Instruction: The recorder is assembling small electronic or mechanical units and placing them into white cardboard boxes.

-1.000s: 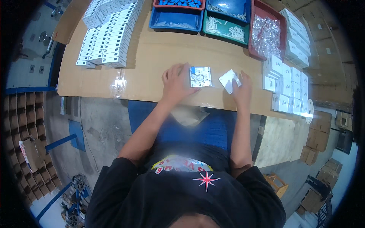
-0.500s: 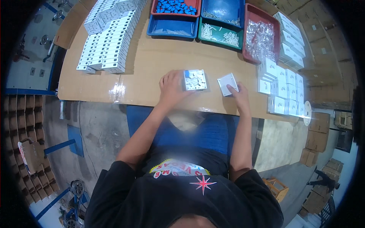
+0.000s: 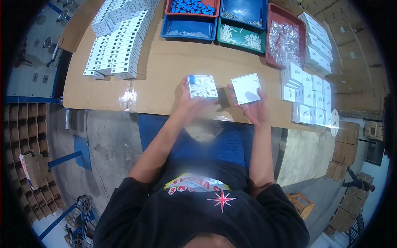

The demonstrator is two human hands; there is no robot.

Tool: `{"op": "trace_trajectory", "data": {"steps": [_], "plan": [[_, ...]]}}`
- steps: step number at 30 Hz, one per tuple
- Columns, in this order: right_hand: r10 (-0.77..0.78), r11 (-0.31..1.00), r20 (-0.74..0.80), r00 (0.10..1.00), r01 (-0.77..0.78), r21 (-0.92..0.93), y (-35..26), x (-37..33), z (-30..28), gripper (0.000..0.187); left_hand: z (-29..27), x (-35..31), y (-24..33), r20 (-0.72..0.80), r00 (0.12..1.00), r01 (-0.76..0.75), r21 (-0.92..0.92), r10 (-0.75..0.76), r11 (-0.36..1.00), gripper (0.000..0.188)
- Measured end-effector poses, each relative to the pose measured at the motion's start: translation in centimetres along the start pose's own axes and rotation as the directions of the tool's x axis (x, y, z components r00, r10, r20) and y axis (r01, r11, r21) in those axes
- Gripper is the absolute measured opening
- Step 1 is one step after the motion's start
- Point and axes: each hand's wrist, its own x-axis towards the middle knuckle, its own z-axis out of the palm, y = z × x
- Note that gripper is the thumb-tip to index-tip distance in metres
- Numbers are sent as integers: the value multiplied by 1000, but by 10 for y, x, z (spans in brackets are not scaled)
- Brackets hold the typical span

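Observation:
My left hand [image 3: 190, 104] grips a small square white box [image 3: 202, 87] by its left and near sides. Through the box's top, white parts and a bit of blue show inside. To its right, my right hand [image 3: 255, 108] holds a flat square white cover [image 3: 246, 88], fingers beneath it and thumb at its right edge. The cover is tilted and lifted off the cardboard-topped table [image 3: 165, 66]. A gap separates box and cover.
Stacked white boxes [image 3: 113, 49] stand at the left. Trays at the back hold blue pieces [image 3: 192, 7], white plugs [image 3: 252, 41] and clear plastic bags [image 3: 285, 41]. More white boxes [image 3: 306, 93] are piled at the right. Far right, another person [image 3: 359, 182] is on the floor area.
My right hand has picked the white cover up off the table and raised it. My left hand has lifted the box and shifted it slightly left.

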Motion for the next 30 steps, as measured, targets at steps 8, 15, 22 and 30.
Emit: {"op": "trace_trajectory", "data": {"steps": [8,15,22,30], "plan": [[-90,946,37,995,97,-309,5,-4,27,74,0,-11,8,95,994,83,-230,-63,970,54],[-64,993,174,983,46,105,3,-3,38,69,10,-12,6,-3,997,83,-65,-83,994,59],[-70,982,143,987,94,-167,7,-6,46,71,2,-12,-1,89,985,153,-82,-145,985,67],[-110,918,154,982,160,-362,3,-2,56,82,-1,-8,-7,67,991,110,119,-119,987,58]]}}
